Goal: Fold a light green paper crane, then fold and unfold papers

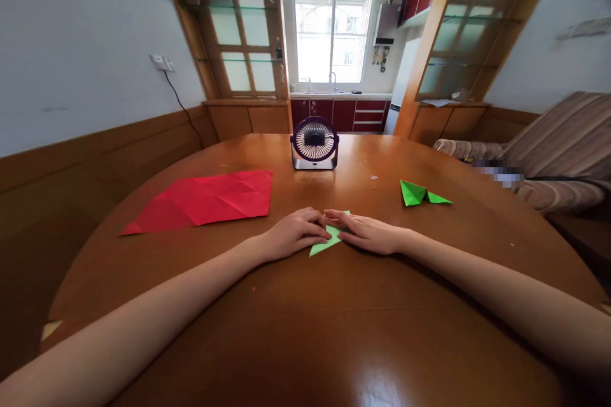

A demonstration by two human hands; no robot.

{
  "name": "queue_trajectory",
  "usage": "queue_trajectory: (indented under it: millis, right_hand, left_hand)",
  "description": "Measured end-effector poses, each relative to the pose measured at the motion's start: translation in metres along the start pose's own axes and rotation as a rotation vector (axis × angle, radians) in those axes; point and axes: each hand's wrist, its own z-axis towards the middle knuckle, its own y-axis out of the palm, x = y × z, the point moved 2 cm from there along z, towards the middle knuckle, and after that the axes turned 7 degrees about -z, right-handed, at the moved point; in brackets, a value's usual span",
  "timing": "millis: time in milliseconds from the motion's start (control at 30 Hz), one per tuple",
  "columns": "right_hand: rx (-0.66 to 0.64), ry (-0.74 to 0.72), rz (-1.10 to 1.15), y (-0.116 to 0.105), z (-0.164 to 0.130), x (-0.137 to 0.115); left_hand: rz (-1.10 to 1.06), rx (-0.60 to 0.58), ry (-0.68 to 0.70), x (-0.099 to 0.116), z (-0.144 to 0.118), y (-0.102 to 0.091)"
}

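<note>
A small folded piece of pale green paper (321, 248) lies on the table between my hands, partly hidden under the fingers. My left hand (294, 232) holds its left side down, fingers bent and tips on the sheet. From the other side, my right hand (370, 232) reaches over the paper with fingers stretched out and fairly flat. The fingertips of both hands come close together at the upper part of the paper. Its lower pointed corner sticks out toward me.
The rounded brown wooden table (305, 343) bears a creased red paper sheet (214, 203) at left and a folded bright green paper piece (420, 193) at right. A small purple fan (314, 140) stands at the back. A striped sofa (563, 146) is beyond the right edge.
</note>
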Motion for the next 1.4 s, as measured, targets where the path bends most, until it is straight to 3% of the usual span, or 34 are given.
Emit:
queue_trajectory:
  millis: [400,567,933,1233,1400]
  right_hand:
    - [-0.010,0.014,-0.005,0.003,-0.001,0.001]
    - [-0.016,0.067,-0.025,-0.001,-0.003,0.013]
    - [0.027,0.037,0.024,0.004,-0.002,0.030]
    - [0.027,0.038,0.011,0.000,-0.003,0.027]
    - [0.037,0.030,0.017,0.002,-0.004,0.030]
  left_hand:
    - [0.094,-0.224,-0.062,0.000,-0.009,-0.016]
    - [0.094,-0.275,-0.097,0.003,-0.009,-0.019]
    - [0.064,-0.224,-0.026,0.008,0.005,-0.003]
    - [-0.187,-0.001,-0.023,0.003,0.002,-0.006]
    - [-0.096,0.006,-0.058,0.005,0.007,-0.001]
